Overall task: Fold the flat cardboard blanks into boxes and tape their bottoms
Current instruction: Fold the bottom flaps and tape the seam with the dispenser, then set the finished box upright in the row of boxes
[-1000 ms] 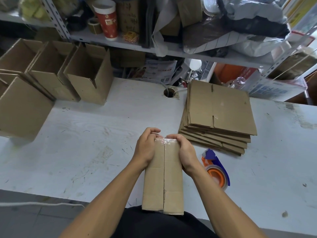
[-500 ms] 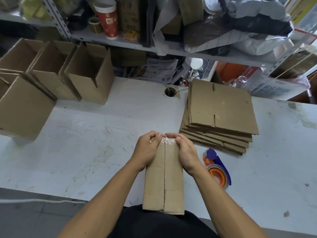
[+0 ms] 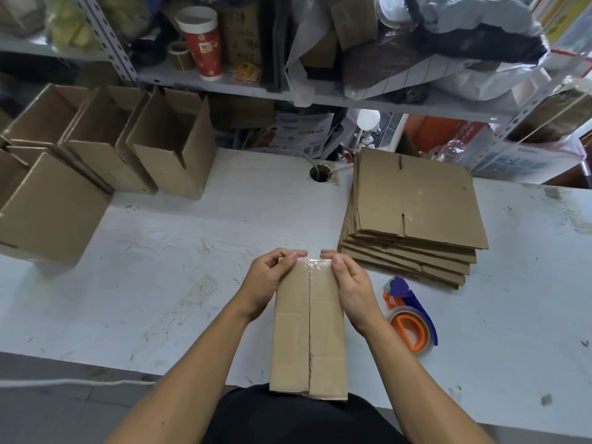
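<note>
A folded cardboard box [image 3: 309, 328] stands bottom-up at the table's near edge, its two bottom flaps meeting along a centre seam. Clear tape shines across its far end. My left hand [image 3: 267, 282] grips the far left corner, fingers curled over the taped edge. My right hand [image 3: 350, 283] grips the far right corner the same way, thumb on the tape. A stack of flat cardboard blanks [image 3: 413, 216] lies to the right of the box. An orange and blue tape dispenser [image 3: 408, 318] lies just right of my right wrist.
Several finished open boxes [image 3: 173, 149] stand along the table's back left, one more [image 3: 48, 206] at the left edge. A cable hole [image 3: 320, 173] is in the white table [image 3: 179, 251]. Cluttered shelves [image 3: 288, 91] rise behind.
Both hands' fingers have slid slightly apart along the taped far edge of the box. The box itself has stayed in place.
</note>
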